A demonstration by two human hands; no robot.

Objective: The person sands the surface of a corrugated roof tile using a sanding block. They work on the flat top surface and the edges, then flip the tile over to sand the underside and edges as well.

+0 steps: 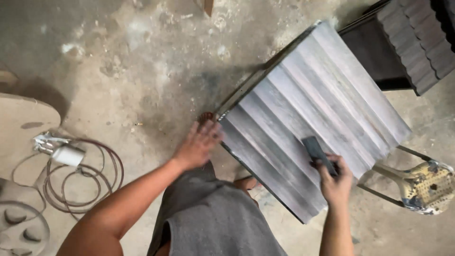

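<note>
A grey fluted wooden panel [313,109] lies tilted in front of me, its grooves running from near left to far right. My left hand [199,144] rests flat on the panel's near left corner, fingers spread. My right hand [334,182] grips a small dark flat block [315,148], pressed onto the panel's ribs near the lower right edge. My knee in grey shorts [213,218] shows below.
A worn metal-framed stool [422,185] props up the panel on the right. Dark fluted panels [417,42] are stacked at top right. A coiled brown cable with a white plug [71,166] lies on the dusty concrete floor at left, beside round wooden pieces [23,123].
</note>
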